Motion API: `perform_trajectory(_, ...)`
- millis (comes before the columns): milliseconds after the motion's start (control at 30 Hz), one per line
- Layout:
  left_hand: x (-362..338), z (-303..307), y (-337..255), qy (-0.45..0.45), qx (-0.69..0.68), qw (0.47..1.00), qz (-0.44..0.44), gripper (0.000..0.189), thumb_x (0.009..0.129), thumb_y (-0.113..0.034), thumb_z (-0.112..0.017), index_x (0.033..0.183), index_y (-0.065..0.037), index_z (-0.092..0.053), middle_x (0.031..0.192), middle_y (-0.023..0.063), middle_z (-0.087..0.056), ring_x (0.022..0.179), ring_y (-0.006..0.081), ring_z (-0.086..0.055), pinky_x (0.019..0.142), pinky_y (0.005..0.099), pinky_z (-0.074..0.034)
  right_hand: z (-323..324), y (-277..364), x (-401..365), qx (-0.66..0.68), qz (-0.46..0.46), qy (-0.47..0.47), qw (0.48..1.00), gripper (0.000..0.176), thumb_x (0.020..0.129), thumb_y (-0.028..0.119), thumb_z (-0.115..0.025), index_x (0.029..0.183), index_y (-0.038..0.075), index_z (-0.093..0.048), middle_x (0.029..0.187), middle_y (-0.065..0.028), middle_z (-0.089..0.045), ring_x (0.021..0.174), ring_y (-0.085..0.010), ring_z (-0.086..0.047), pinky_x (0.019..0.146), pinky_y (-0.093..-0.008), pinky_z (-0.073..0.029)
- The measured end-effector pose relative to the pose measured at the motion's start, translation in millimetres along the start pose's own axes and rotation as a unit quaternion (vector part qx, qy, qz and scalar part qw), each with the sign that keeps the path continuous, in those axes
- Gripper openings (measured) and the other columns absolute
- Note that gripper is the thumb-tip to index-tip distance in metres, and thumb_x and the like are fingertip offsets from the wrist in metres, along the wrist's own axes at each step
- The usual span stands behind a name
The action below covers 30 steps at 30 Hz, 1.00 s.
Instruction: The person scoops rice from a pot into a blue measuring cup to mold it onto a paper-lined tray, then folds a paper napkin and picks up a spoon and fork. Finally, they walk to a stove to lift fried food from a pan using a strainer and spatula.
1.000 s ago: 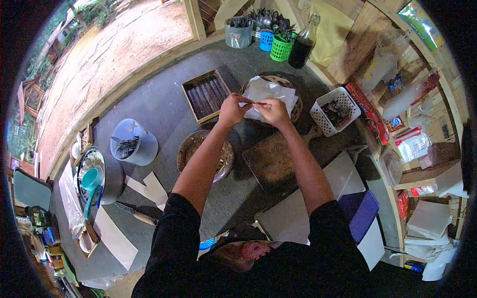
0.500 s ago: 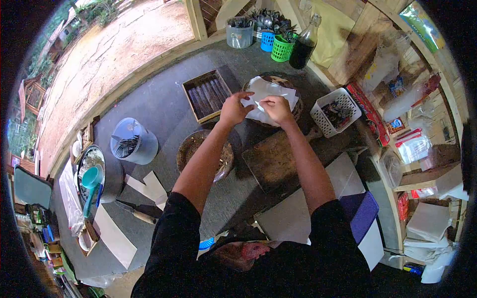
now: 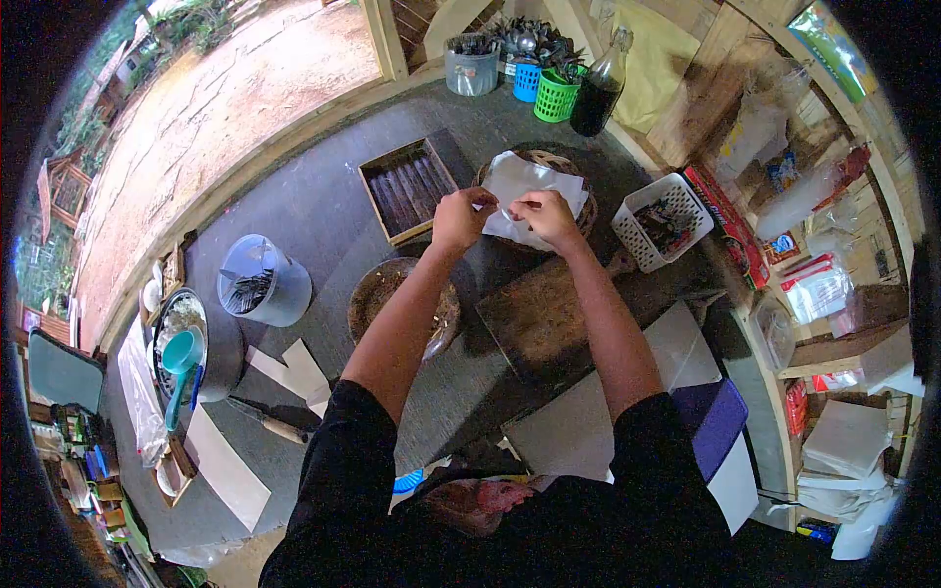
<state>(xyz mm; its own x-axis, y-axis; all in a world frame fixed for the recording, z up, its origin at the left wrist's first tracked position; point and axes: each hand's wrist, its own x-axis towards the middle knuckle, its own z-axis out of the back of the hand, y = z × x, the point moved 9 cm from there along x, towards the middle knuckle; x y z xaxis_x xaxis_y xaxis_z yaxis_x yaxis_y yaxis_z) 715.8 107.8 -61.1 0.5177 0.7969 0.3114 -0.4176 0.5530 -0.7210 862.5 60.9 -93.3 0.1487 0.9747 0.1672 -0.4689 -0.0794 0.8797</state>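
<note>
Both hands are over white paper (image 3: 549,184) that lines a round wicker basket (image 3: 591,211) at the far side of the table. My left hand (image 3: 461,218) is at the paper's left edge, thumb and fingers pinched together. Close beside it, my right hand (image 3: 549,218) also has its fingertips pinched, over the paper's near part. Whatever the fingertips hold is too small to make out. Left of the basket lies a wooden tray (image 3: 397,235) with dark rolled sticks in a row. Below my left hand is a round brown bowl (image 3: 377,289), partly hidden by the forearm.
A worn wooden board (image 3: 539,318) lies under my right forearm. To its right is a white perforated basket (image 3: 647,250). A dark bottle (image 3: 596,103) and utensil cups stand at the back. At left are a clear bucket (image 3: 284,294), a pot with a teal ladle (image 3: 179,358), and a knife (image 3: 279,428).
My left hand's fingers have drawn together into a pinch, from spread over the paper. My right hand stays pinched and has barely shifted. The paper's outline has changed slightly.
</note>
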Motion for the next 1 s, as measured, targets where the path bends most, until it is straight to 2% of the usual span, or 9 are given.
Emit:
perform_trajectory(100,0,-3,2,0.022,-0.012,0.999,0.034,0.016,0.077,-0.021,-0.069,0.088,-0.011,-0.071,0.086,0.0075,-0.070,0.080,0.0271,-0.068,0.072,0.0356,-0.053,5,15,-7,0.007,0.039,-0.058,0.998,0.022,0.079,0.019,-0.070,0.088,-0.001,-0.069,0.085,-0.0125,-0.070,0.078,-0.0195,-0.069,0.071,-0.0315,-0.053)
perform_trajectory(333,4,-3,2,0.002,0.003,1.000,0.019,0.016,0.076,-0.022,-0.068,0.089,-0.011,-0.071,0.088,0.0071,-0.070,0.082,0.0271,-0.067,0.074,0.0366,-0.052,6,25,-11,-0.110,0.053,-0.031,0.992,0.024,0.077,0.022,-0.072,0.085,0.000,-0.070,0.084,-0.0158,-0.069,0.077,-0.0245,-0.069,0.072,-0.0330,-0.053)
perform_trajectory(400,4,-3,2,-0.001,0.000,1.000,0.015,0.016,0.077,-0.022,-0.068,0.089,-0.011,-0.071,0.089,0.0071,-0.070,0.083,0.0270,-0.067,0.074,0.0367,-0.052,6,14,-9,-0.108,0.015,-0.011,0.994,0.026,0.077,0.025,-0.071,0.086,0.001,-0.070,0.085,-0.0173,-0.069,0.077,-0.0271,-0.068,0.073,-0.0347,-0.053)
perform_trajectory(533,2,-2,4,0.002,-0.007,0.999,0.035,0.015,0.076,-0.021,-0.069,0.088,-0.011,-0.071,0.089,0.0079,-0.070,0.084,0.0270,-0.067,0.075,0.0372,-0.051,6,5,-6,-0.092,0.007,0.000,0.996,0.028,0.077,0.027,-0.071,0.088,0.001,-0.071,0.085,-0.0172,-0.069,0.078,-0.0271,-0.068,0.074,-0.0356,-0.052)
perform_trajectory(600,1,-3,7,0.003,-0.007,0.999,0.041,0.015,0.077,-0.021,-0.069,0.087,-0.011,-0.071,0.088,0.0082,-0.070,0.084,0.0271,-0.067,0.075,0.0373,-0.051,2,2,-6,-0.077,-0.004,0.021,0.997,0.024,0.082,0.019,-0.067,0.090,-0.004,-0.069,0.080,-0.0124,-0.069,0.077,-0.0170,-0.066,0.072,-0.0310,-0.051)
perform_trajectory(700,0,-4,12,0.020,-0.015,0.998,0.050,0.021,0.075,-0.020,-0.070,0.095,-0.011,-0.069,0.087,0.0066,-0.070,0.078,0.0274,-0.067,0.073,0.0377,-0.051,0,3,-8,-0.046,0.003,0.021,0.999,0.023,0.083,0.018,-0.066,0.089,-0.004,-0.068,0.079,-0.0121,-0.069,0.077,-0.0179,-0.066,0.071,-0.0313,-0.051)
perform_trajectory(800,-2,-5,15,0.054,-0.016,0.996,0.064,0.033,0.072,-0.019,-0.072,0.104,-0.012,-0.066,0.095,0.0092,-0.067,0.083,0.0279,-0.065,0.076,0.0368,-0.051,8,5,-7,-0.093,0.006,-0.039,0.995,0.021,0.083,0.017,-0.065,0.090,-0.003,-0.067,0.081,-0.0130,-0.068,0.076,-0.0194,-0.066,0.071,-0.0313,-0.050)
perform_trajectory(867,0,2,2,0.011,0.021,0.999,-0.041,0.045,0.068,-0.017,-0.074,0.111,-0.014,-0.063,0.108,0.0138,-0.061,0.099,0.0306,-0.058,0.084,0.0384,-0.048,12,9,-6,-0.104,0.005,-0.060,0.993,0.022,0.081,0.020,-0.065,0.088,-0.001,-0.067,0.081,-0.0146,-0.068,0.076,-0.0226,-0.067,0.071,-0.0330,-0.051)
perform_trajectory(1000,8,-1,0,0.000,0.025,0.997,-0.068,0.052,0.065,-0.017,-0.075,0.116,-0.016,-0.061,0.118,0.0175,-0.055,0.114,0.0347,-0.048,0.094,0.0421,-0.041,24,17,-3,-0.096,0.018,-0.098,0.990,0.023,0.080,0.021,-0.063,0.090,0.001,-0.065,0.082,-0.0160,-0.067,0.076,-0.0267,-0.067,0.069,-0.0351,-0.051)
